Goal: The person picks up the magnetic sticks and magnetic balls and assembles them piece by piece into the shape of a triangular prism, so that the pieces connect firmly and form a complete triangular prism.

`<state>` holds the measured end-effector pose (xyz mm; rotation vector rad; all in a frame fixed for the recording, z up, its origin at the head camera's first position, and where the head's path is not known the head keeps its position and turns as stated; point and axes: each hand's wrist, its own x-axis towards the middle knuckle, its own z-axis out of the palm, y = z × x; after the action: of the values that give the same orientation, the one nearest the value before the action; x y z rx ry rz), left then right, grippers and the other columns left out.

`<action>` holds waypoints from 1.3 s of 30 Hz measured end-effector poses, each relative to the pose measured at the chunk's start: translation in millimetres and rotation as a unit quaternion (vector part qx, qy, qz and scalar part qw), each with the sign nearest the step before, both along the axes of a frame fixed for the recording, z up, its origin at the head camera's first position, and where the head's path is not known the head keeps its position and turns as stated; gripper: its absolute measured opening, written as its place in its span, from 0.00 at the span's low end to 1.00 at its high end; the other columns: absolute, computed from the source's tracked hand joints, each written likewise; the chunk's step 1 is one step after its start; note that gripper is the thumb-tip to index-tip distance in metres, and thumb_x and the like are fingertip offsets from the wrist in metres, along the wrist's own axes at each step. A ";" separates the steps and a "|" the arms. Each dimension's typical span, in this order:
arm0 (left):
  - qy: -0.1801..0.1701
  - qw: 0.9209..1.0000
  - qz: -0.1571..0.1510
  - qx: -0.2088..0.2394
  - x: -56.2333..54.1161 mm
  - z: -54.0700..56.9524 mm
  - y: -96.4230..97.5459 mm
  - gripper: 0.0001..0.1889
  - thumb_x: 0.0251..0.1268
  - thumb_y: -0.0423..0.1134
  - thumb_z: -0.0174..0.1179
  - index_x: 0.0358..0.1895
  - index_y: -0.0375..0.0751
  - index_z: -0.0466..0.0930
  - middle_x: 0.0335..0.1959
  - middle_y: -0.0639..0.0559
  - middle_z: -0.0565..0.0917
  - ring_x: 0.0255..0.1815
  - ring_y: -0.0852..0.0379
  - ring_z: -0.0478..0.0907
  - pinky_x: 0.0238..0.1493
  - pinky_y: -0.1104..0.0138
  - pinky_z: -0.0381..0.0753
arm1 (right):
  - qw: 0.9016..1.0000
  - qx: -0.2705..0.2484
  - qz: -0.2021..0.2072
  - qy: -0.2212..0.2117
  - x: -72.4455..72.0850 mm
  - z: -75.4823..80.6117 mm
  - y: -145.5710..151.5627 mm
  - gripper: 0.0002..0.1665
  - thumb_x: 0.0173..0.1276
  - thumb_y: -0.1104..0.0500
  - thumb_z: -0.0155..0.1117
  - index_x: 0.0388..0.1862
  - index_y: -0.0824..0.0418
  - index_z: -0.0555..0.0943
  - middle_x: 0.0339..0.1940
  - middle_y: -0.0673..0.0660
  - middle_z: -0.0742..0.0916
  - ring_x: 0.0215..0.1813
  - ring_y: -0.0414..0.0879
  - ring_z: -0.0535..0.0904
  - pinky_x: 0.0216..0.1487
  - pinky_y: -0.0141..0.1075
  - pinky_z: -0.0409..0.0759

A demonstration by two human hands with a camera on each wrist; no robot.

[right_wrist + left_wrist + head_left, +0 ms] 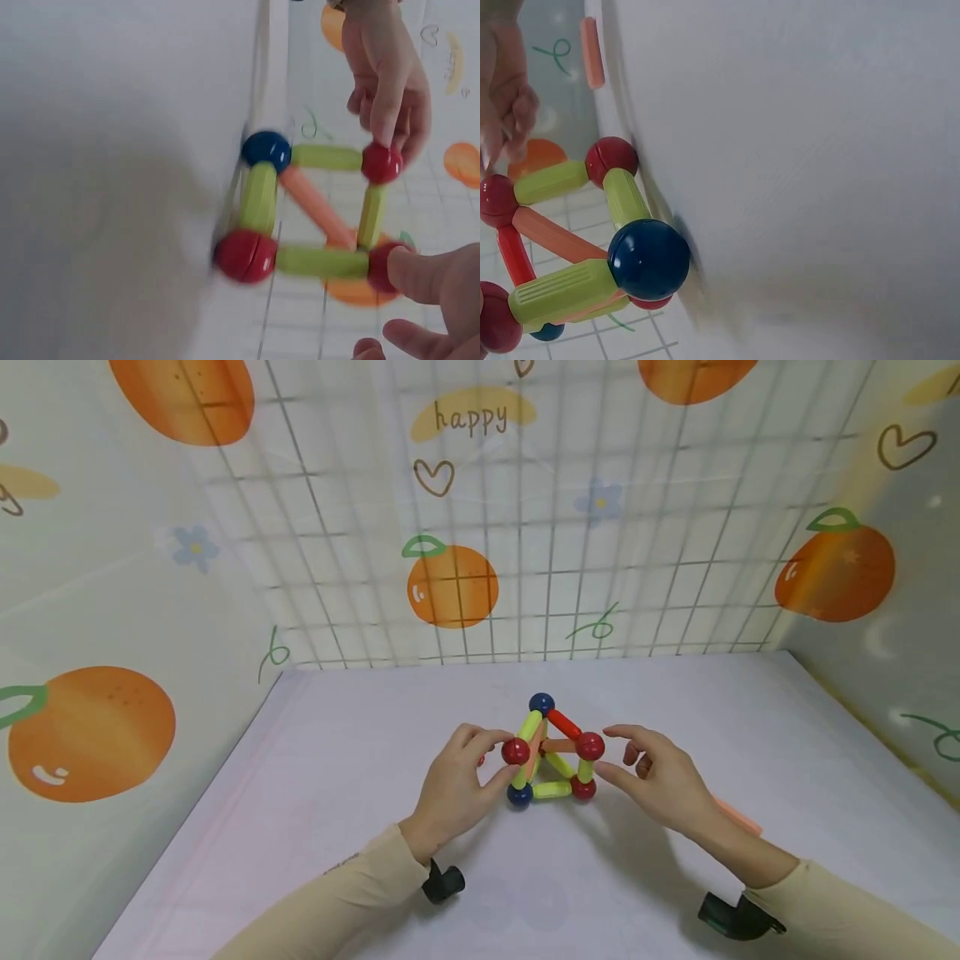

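A frame of magnetic sticks and balls stands on the table, with yellow-green, red and coral sticks joining red and blue balls. My left hand pinches the red ball at its upper left between thumb and forefinger. Beside the upper right red ball, my right hand has thumb and forefinger spread apart. In the right wrist view, the right thumb overlaps that ball. A blue ball tops the frame; another blue ball forms a lower corner. The far side is partly hidden.
A loose coral stick lies on the table, partly behind the right forearm. A small red piece shows behind the left fingers. Printed curtain encloses the back and sides of the white tabletop.
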<state>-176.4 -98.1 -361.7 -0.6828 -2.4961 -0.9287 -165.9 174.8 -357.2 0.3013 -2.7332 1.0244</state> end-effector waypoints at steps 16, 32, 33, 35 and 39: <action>-0.014 1.000 -0.001 0.016 -0.5 -2.8 -3.2 0.18 0.60 0.42 0.69 0.53 0.49 0.82 0.42 0.52 0.77 0.39 0.60 0.71 0.35 0.71 0.73 | 0.988 0.098 -0.061 -0.102 43.4 -39.7 133.2 0.37 0.62 0.42 0.70 0.64 0.62 0.75 0.42 0.60 0.80 0.36 0.39 0.69 0.30 0.31 0.63; -0.037 0.998 -0.021 0.049 -4.9 -4.2 -5.6 0.17 0.60 0.42 0.70 0.53 0.49 0.83 0.40 0.52 0.77 0.38 0.58 0.70 0.35 0.71 0.72 | 0.979 0.120 -0.076 -0.144 41.8 -48.2 154.6 0.30 0.59 0.41 0.72 0.50 0.63 0.83 0.37 0.56 0.81 0.36 0.46 0.67 0.30 0.33 0.61; -0.045 0.997 -0.025 0.059 -5.6 -4.5 -5.7 0.18 0.59 0.41 0.70 0.53 0.49 0.83 0.40 0.52 0.77 0.37 0.57 0.71 0.34 0.72 0.71 | 0.979 0.119 -0.078 -0.146 41.6 -48.2 154.3 0.30 0.59 0.41 0.72 0.50 0.63 0.83 0.37 0.56 0.81 0.36 0.45 0.68 0.30 0.33 0.61; -0.064 0.995 -0.029 0.078 -7.3 -5.5 -6.0 0.18 0.58 0.41 0.71 0.53 0.49 0.82 0.39 0.52 0.77 0.35 0.54 0.71 0.33 0.72 0.70 | 0.978 0.115 -0.080 -0.152 41.0 -48.3 154.0 0.31 0.60 0.41 0.71 0.50 0.63 0.83 0.37 0.56 0.82 0.36 0.46 0.68 0.30 0.33 0.61; -0.105 0.989 -0.028 0.104 -9.8 -5.6 -5.7 0.18 0.58 0.43 0.71 0.53 0.52 0.83 0.38 0.51 0.77 0.33 0.54 0.70 0.32 0.73 0.68 | 0.977 0.107 -0.085 -0.164 40.6 -49.6 153.4 0.32 0.61 0.40 0.70 0.51 0.64 0.83 0.38 0.56 0.81 0.36 0.46 0.68 0.30 0.33 0.62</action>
<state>-186.3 -103.8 -367.3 -0.6177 -2.5196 -1.3220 -125.3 328.2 -406.8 -0.0794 -3.1048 0.7966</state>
